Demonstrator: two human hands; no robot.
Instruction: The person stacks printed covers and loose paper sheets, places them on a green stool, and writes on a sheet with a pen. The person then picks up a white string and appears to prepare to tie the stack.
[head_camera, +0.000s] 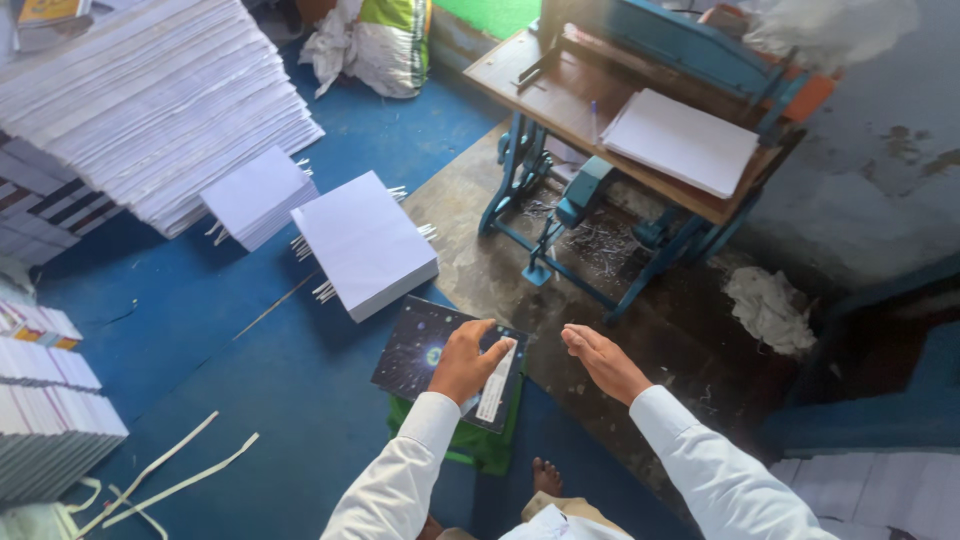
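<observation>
Paper stacks lying on the floor (250, 400), a machine standing behind them.
A booklet (425, 350) is lying under the left hand (468, 362); two paper stacks (365, 243) are sitting behind it; the worktop (520, 85) is carrying a paper pile (682, 140) to the right.

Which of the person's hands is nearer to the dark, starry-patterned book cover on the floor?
Left. The left hand rests on the dark starry book cover, fingers on the white strip at its edge. The right hand is open, held off to its right, touching nothing.

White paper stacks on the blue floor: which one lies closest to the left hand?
The tilted stack just above the dark starry cover that the left hand presses; the smaller stack lies farther up-left.
</observation>
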